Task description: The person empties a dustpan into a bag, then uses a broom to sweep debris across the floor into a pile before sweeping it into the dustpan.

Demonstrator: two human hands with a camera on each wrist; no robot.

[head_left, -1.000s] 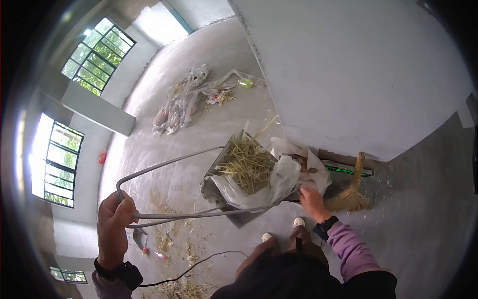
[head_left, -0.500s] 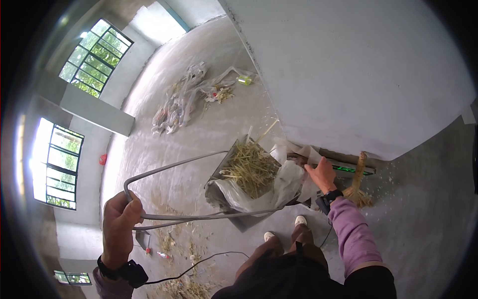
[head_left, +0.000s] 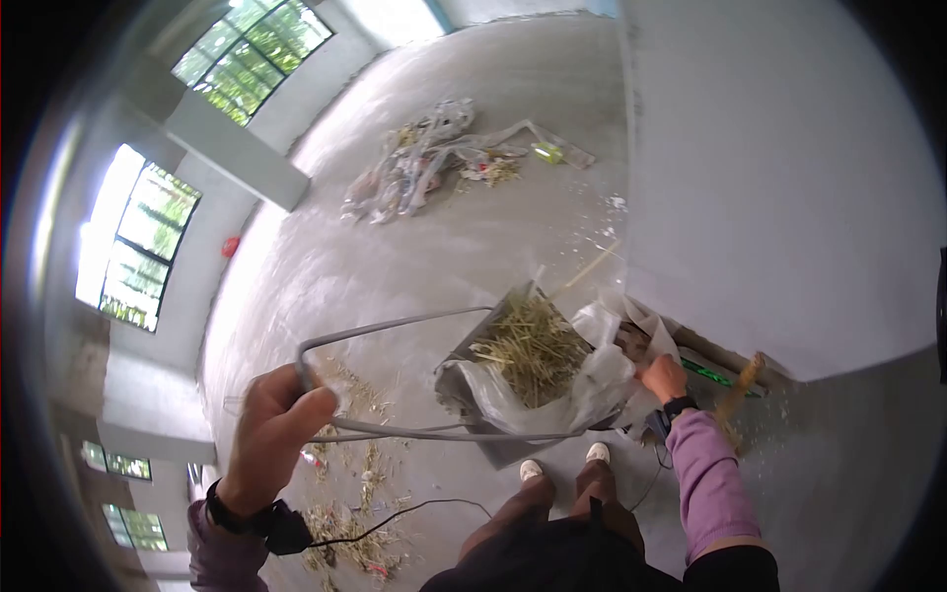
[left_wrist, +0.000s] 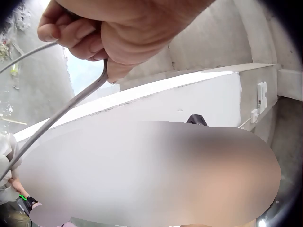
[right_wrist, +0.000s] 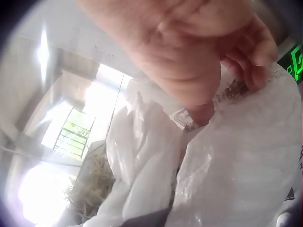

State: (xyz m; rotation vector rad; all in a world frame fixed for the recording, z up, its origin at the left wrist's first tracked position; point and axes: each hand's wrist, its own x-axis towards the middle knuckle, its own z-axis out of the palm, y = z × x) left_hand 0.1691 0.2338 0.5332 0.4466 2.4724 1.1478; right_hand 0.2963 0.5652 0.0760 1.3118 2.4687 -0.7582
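Observation:
My left hand grips the bend of a grey metal handle, fingers curled round it; the left wrist view shows the same hand on the rod. The handle runs to a dustpan filled with straw, with a white plastic bag bunched at its lower side. At the bag's right part is my right hand. In the right wrist view that hand has curled fingers at the edge of the white plastic; its fingertips are partly hidden.
A broom and a dark object with green marks lie by the white wall. Plastic sheeting and litter are on the floor farther off. Loose straw is scattered at lower left, near a black cable.
The head view has shifted, so the dustpan appears farther right and lower. My right hand moved from the bag's lower edge near the broom up to its right part. My left hand keeps its grip.

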